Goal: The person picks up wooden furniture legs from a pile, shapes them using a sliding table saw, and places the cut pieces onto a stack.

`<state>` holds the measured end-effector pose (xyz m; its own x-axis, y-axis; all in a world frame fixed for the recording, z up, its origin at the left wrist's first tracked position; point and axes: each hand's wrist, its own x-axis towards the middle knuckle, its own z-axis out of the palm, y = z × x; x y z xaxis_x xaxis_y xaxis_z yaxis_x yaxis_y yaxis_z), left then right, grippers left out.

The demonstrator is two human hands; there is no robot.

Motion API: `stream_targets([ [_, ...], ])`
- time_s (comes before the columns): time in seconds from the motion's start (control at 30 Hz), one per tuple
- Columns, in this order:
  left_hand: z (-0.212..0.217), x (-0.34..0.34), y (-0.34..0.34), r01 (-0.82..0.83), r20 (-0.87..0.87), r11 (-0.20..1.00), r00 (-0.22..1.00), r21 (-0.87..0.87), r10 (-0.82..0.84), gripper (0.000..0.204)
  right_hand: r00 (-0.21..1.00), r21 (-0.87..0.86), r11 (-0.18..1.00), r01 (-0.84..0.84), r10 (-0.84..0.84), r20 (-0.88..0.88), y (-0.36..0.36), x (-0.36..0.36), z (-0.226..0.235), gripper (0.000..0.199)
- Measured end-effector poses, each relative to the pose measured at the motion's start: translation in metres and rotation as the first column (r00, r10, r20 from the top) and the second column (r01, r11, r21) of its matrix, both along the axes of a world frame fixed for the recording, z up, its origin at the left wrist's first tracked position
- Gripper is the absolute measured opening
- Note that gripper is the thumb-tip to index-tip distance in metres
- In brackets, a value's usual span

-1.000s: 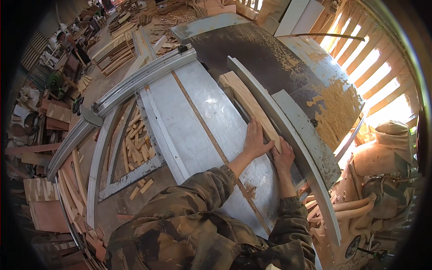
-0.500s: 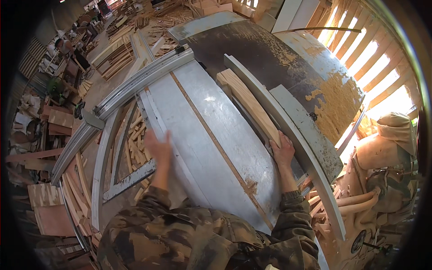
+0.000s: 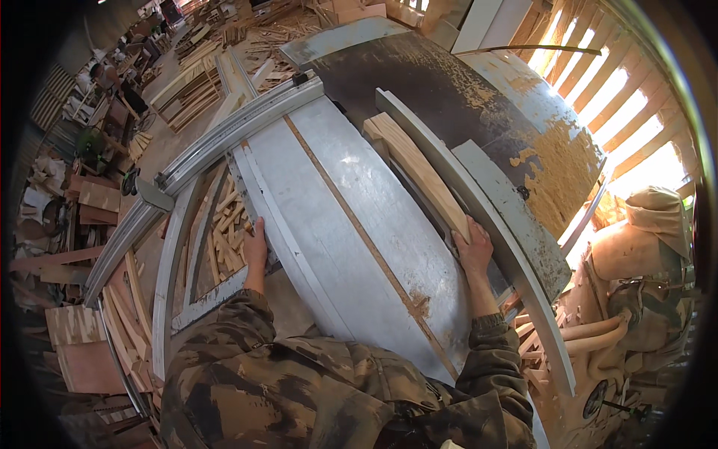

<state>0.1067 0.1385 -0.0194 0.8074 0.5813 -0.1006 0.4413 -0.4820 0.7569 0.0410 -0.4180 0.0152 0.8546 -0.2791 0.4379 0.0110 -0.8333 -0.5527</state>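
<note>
A pale wooden piece [image 3: 422,176] lies lengthwise along the right side of a smooth metal saw table [image 3: 359,202], beside a long grey metal fence [image 3: 449,172]. My right hand [image 3: 474,248] is closed around the near end of this wood. At the table's left edge, my left hand [image 3: 256,247] grips the metal rim [image 3: 273,213], thumb up; its other fingers are partly hidden. A narrow rusty slot [image 3: 351,209] runs down the table between my hands.
A metal rail [image 3: 239,123] crosses the table's far end. Below left, an open metal frame [image 3: 170,262] stands over wood offcuts [image 3: 224,232]. Sawdust [image 3: 553,194] covers a dark board beyond the fence. A dust bag [image 3: 651,239] stands right; another person [image 3: 112,82] is far left.
My left hand, blurred above the table's left edge before, has come down onto that edge. My right hand and the wood have shifted very slightly right.
</note>
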Motion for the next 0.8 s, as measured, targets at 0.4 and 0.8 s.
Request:
stream_targets([
  [0.4, -0.01, 0.012, 0.016, 0.01, -0.027, 1.0, 1.0, -0.011, -0.01, 0.111, 0.999, -0.021, 1.0, 0.023, -0.023, -0.027, 0.005, 0.004, -0.001, 0.055],
  [0.8, 0.001, 0.011, 0.007, -0.022, -0.098, 0.999, 0.995, 0.027, 0.025, 0.11, 0.998, -0.029, 0.998, 0.048, -0.05, -0.049, 0.009, 0.007, 0.004, 0.055],
])
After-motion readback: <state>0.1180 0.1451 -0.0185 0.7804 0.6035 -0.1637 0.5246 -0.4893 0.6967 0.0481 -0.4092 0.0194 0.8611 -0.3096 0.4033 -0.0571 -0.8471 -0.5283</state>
